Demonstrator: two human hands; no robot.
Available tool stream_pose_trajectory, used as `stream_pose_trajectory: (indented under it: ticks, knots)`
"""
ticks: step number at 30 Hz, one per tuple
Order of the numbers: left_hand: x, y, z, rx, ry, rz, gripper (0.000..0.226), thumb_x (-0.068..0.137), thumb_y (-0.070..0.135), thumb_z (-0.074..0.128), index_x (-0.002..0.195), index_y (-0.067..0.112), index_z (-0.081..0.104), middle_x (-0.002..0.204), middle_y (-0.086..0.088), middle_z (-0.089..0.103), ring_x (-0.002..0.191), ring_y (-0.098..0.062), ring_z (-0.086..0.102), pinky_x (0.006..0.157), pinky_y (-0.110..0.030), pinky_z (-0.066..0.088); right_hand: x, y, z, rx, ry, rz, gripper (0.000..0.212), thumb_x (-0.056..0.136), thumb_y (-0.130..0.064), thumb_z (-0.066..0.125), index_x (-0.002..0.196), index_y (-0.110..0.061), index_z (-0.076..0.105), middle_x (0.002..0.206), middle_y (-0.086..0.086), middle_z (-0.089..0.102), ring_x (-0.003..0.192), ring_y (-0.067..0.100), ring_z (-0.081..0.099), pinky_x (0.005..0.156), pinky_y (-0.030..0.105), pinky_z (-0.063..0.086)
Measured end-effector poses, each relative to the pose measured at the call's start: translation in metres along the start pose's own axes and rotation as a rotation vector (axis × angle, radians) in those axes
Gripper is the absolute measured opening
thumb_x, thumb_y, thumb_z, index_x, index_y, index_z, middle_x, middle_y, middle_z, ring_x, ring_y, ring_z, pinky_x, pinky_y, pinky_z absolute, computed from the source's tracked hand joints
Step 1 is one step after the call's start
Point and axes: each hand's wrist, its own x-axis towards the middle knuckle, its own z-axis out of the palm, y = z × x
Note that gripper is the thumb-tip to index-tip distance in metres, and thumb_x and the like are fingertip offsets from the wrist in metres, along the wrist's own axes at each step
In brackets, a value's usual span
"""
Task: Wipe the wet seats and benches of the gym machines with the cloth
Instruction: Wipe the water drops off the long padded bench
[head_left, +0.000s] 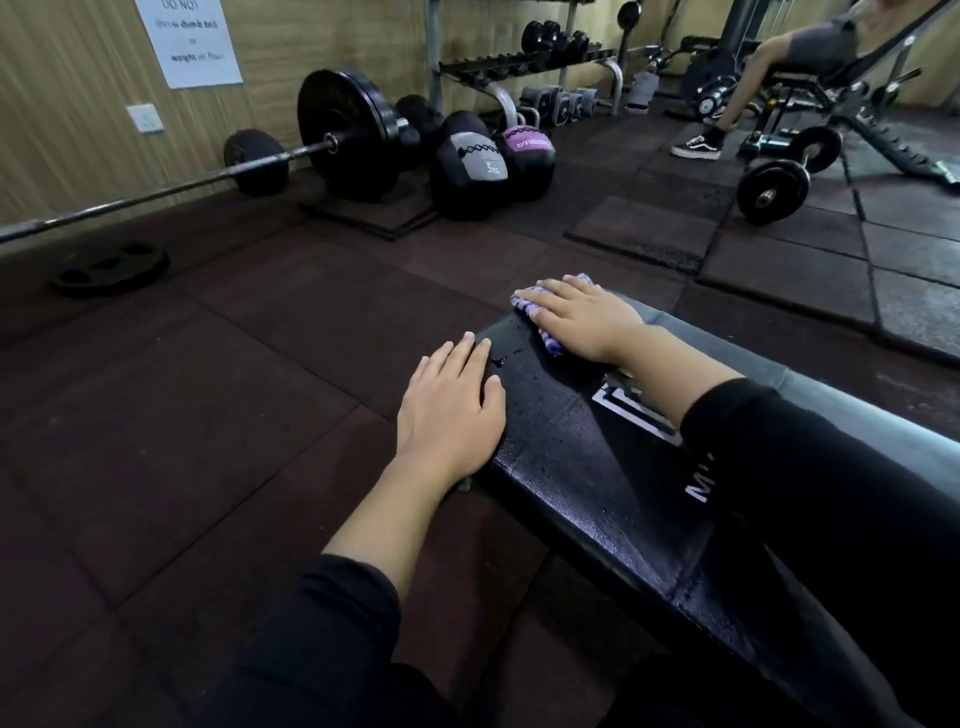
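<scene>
A black padded bench (582, 467) runs from the lower right toward the middle, its surface beaded with water drops. At its far end lies a purple-and-white cloth (545, 332). My right hand (582, 317) presses flat on the cloth with straight fingers. My left hand (452, 410) rests flat on the bench's left edge, fingers straight, holding nothing. A small puddle (497, 360) sits between the two hands.
A loaded barbell (343, 136) lies along the wall at the left, a loose weight plate (110, 270) on the floor, medicine balls (470, 166) behind. A dumbbell (787, 171) lies at the right, where another person (748, 98) sits on a machine.
</scene>
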Motion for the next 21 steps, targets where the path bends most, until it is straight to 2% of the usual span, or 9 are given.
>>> stream_pose_trajectory:
  ticks: [1, 3, 5, 9, 12, 14, 16, 18, 21]
  knots:
    - [0.0, 0.0, 0.0, -0.003, 0.006, 0.002, 0.051, 0.102, 0.035, 0.028, 0.152, 0.024, 0.025, 0.161, 0.007, 0.015, 0.147, -0.011, 0.011, 0.119, -0.029, 0.003, 0.006, 0.007, -0.002, -0.029, 0.0, -0.007, 0.05, 0.101, -0.042, 0.011, 0.15, -0.034, 0.013, 0.159, -0.005, 0.012, 0.146, 0.022, 0.008, 0.118, 0.044, 0.009]
    - [-0.001, -0.001, 0.0, -0.01, 0.015, 0.006, 0.051, 0.102, 0.034, 0.028, 0.152, 0.024, 0.026, 0.16, 0.007, 0.016, 0.147, -0.011, 0.012, 0.119, -0.028, 0.003, 0.004, 0.019, -0.009, -0.057, -0.032, -0.011, 0.047, 0.104, -0.031, 0.013, 0.151, -0.029, 0.01, 0.158, -0.01, 0.007, 0.146, 0.017, 0.005, 0.117, 0.032, -0.001]
    - [-0.001, -0.001, 0.0, -0.014, 0.017, 0.01, 0.05, 0.102, 0.034, 0.029, 0.152, 0.024, 0.027, 0.16, 0.007, 0.017, 0.147, -0.011, 0.012, 0.118, -0.028, 0.003, -0.011, 0.028, -0.013, -0.031, -0.029, 0.023, 0.047, 0.106, -0.025, 0.016, 0.152, -0.023, 0.007, 0.159, -0.008, 0.004, 0.146, 0.014, 0.002, 0.112, 0.025, -0.005]
    - [-0.001, -0.003, 0.003, -0.008, 0.028, 0.003, 0.05, 0.102, 0.034, 0.029, 0.151, 0.024, 0.028, 0.16, 0.008, 0.018, 0.146, -0.011, 0.013, 0.118, -0.027, 0.004, -0.044, 0.023, -0.003, -0.194, 0.015, -0.022, 0.057, 0.099, -0.031, 0.001, 0.15, -0.01, 0.014, 0.159, 0.006, -0.008, 0.147, 0.027, 0.0, 0.119, 0.042, 0.004]
    - [0.0, -0.002, 0.006, 0.0, 0.042, 0.002, 0.05, 0.102, 0.034, 0.03, 0.151, 0.024, 0.029, 0.159, 0.008, 0.02, 0.146, -0.011, 0.015, 0.119, -0.028, 0.006, -0.04, -0.003, 0.007, -0.145, -0.013, -0.099, 0.072, 0.086, -0.055, -0.009, 0.151, -0.027, 0.005, 0.16, 0.0, -0.003, 0.147, 0.025, -0.001, 0.118, 0.047, 0.006]
    - [0.0, -0.002, 0.006, 0.002, 0.042, 0.007, 0.05, 0.102, 0.034, 0.03, 0.151, 0.023, 0.029, 0.159, 0.007, 0.02, 0.146, -0.011, 0.016, 0.119, -0.028, 0.006, -0.015, -0.015, 0.008, -0.144, -0.02, -0.149, 0.083, 0.074, -0.06, -0.017, 0.15, -0.035, 0.003, 0.16, -0.004, 0.005, 0.147, 0.024, 0.004, 0.117, 0.047, 0.01]
    - [0.0, -0.003, 0.005, 0.001, 0.051, 0.012, 0.054, 0.099, 0.039, 0.024, 0.15, 0.024, 0.031, 0.159, 0.007, 0.021, 0.146, -0.011, 0.017, 0.118, -0.027, 0.006, 0.009, -0.015, 0.003, -0.197, -0.015, -0.187, 0.069, 0.088, -0.052, -0.009, 0.151, -0.03, 0.01, 0.159, -0.003, 0.012, 0.146, 0.025, 0.01, 0.117, 0.046, 0.012]
    - [-0.001, -0.002, 0.004, -0.014, 0.052, 0.017, 0.063, 0.091, 0.043, 0.017, 0.15, 0.024, 0.032, 0.159, 0.008, 0.022, 0.145, -0.011, 0.017, 0.118, -0.026, 0.005, 0.022, 0.001, -0.004, -0.236, -0.029, -0.157, 0.05, 0.102, -0.038, 0.016, 0.15, -0.025, 0.02, 0.157, -0.004, 0.019, 0.144, 0.021, 0.016, 0.118, 0.042, 0.011]
    - [-0.002, -0.003, 0.003, -0.027, 0.036, 0.023, 0.068, 0.088, 0.043, 0.015, 0.15, 0.024, 0.03, 0.159, 0.008, 0.021, 0.146, -0.01, 0.016, 0.118, -0.026, 0.005, 0.013, 0.029, -0.013, -0.196, -0.023, -0.106, 0.05, 0.102, -0.03, 0.029, 0.149, -0.017, 0.02, 0.158, -0.005, 0.015, 0.142, 0.02, 0.019, 0.115, 0.034, 0.014]
